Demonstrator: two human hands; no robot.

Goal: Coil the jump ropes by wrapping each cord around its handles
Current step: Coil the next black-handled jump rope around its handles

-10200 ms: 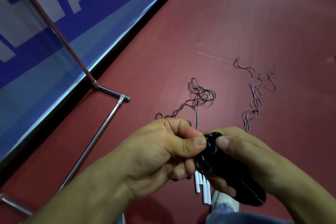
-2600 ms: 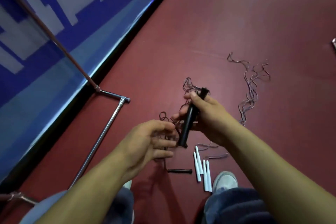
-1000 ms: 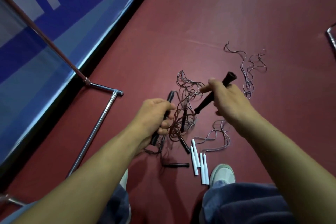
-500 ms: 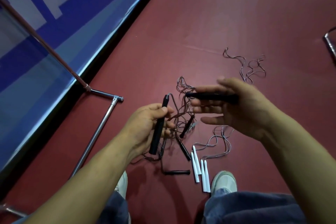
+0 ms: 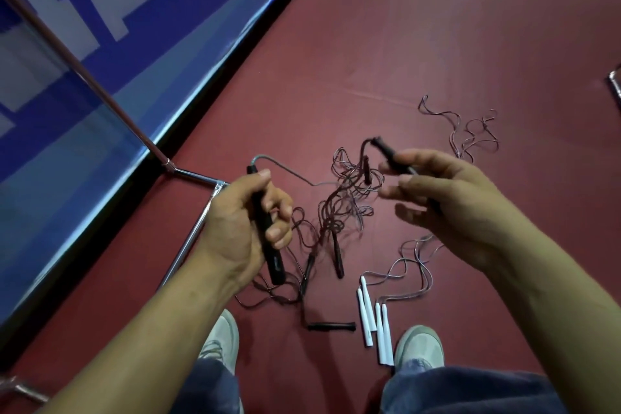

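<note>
L hand (image 5: 242,222) is gripping one black handle (image 5: 274,262) upright, fingers curled round it; R hand (image 5: 447,205) is holding the 2nd handle (image 5: 386,153) under the thumb, other fingers mostly straight & spread. Both are hovering over the floor (image 5: 437,44), w/ the cord (image 5: 285,166) running from the handle's top into a tangle (image 5: 342,202) lying mid-floor btwn the hands. Step, prob.: bringing the 2 handles side by side before wrapping. Doing it well = laying them parallel, ends level, clamping both in one hand, then easing cord out of the tangle bit by bit, keeping turns snug. In the way: other black handles (image 5: 331,327) & their cords are sharing that tangle, so pulling hard is risking knots or dragging the wrong rope. White handles (image 5: 366,316) are lying by the R shoe (image 5: 418,346); more cord (image 5: 470,134) is looping further out; a metal frame (image 5: 195,239) is standing along the floor's banner edge.
</note>
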